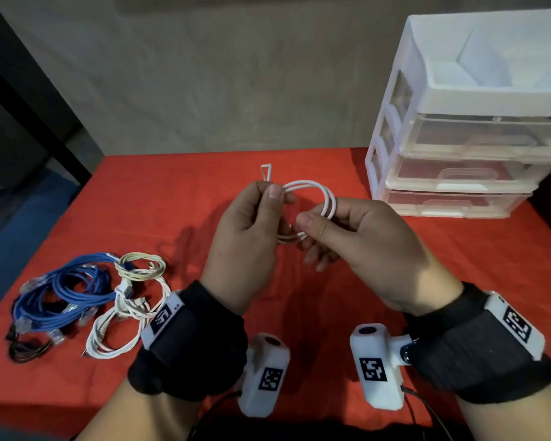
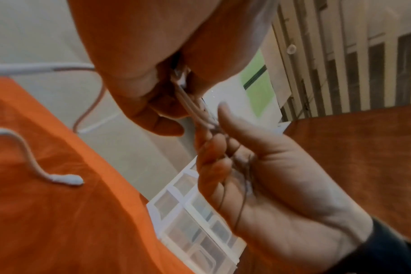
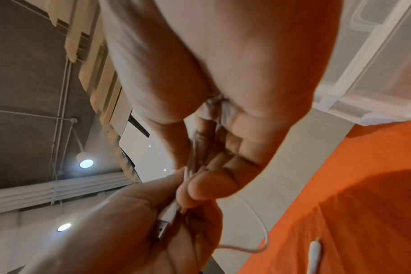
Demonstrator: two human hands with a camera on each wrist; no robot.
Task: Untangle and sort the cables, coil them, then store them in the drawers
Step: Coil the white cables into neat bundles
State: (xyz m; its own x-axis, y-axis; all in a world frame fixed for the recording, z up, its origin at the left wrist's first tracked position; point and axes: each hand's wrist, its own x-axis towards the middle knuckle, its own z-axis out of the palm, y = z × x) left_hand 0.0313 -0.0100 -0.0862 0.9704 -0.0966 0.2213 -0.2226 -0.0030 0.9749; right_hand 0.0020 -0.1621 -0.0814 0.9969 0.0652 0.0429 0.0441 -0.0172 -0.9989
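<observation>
Both hands are raised above the red-cloth-covered worktop, working a thin white round cable wound into a small double loop. Left hand pinches the loop's near-left side between thumb and fingers; a short folded end of the cable sticks up beyond the fingertips. Right hand grips the loop's right side, thumb pressed over the strands, lower fingers loosely curled. In the right wrist view a white USB plug with a metal tip lies inside the left hand's palm. A second white plug end rests on the cloth, seen from the left wrist.

On the worktop at near left lies a bundle of blue network cables with clear plugs, touching a pile of off-white cables just to its right. At far right stands a white plastic three-drawer unit with clear drawers, all drawers closed.
</observation>
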